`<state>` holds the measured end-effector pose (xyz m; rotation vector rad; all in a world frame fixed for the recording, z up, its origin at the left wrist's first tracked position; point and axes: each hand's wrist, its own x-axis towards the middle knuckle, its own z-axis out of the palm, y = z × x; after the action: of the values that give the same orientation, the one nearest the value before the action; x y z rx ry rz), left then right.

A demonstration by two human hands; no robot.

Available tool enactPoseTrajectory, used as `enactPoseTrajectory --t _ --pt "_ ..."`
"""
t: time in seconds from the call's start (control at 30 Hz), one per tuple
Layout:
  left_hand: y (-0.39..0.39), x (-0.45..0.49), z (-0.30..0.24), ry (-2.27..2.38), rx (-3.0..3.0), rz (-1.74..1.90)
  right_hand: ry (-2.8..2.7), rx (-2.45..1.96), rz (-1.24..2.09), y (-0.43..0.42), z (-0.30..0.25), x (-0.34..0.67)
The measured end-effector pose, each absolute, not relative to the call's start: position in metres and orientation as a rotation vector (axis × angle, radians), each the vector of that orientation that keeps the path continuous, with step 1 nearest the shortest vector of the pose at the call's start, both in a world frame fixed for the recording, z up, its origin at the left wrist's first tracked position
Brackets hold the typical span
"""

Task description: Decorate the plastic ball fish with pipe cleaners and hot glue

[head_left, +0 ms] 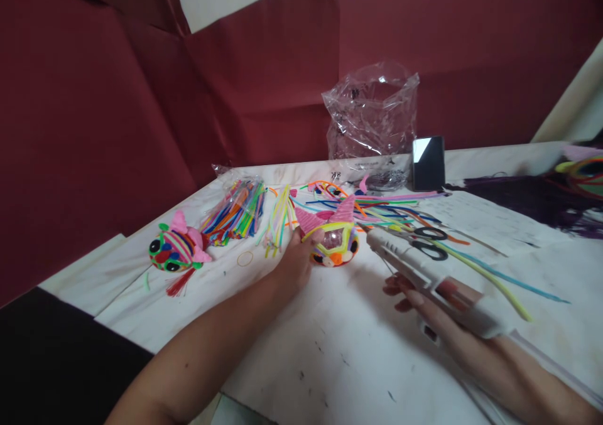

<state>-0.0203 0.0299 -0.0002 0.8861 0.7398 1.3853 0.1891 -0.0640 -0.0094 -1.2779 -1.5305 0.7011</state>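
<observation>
My left hand (296, 262) is closed on the left side of a colourful pipe-cleaner fish figure (335, 239). The figure has pink pointed fins on top, dark eyes, an orange nose and a shiny clear patch framed in yellow. A white hot glue gun (400, 263) rests in my right hand (431, 309), its nozzle pointing left, a short gap from the figure. The gun is slightly blurred. Behind its nozzle lie scissors (431, 249) with black handles.
A finished-looking pipe-cleaner fish (175, 249) with a red tassel lies at the left. A bagged bundle of pipe cleaners (240, 208) and loose strands spread along the back. A clear plastic bag (374, 127) and a black upright device (428, 164) stand behind. Purple fringe (518, 202) lies right.
</observation>
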Motion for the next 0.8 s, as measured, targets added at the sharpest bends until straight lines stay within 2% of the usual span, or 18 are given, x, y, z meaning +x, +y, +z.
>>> enactPoseTrajectory --t 0.47,0.8 --pt "0.02 -0.017 0.003 0.793 0.883 1.366 -1.641 -1.319 0.914 -0.063 -0.007 0.193" --pt "0.022 -0.017 0.0 0.79 0.912 1.381 -1.678 -1.331 0.837 -0.067 -0.005 0.189"
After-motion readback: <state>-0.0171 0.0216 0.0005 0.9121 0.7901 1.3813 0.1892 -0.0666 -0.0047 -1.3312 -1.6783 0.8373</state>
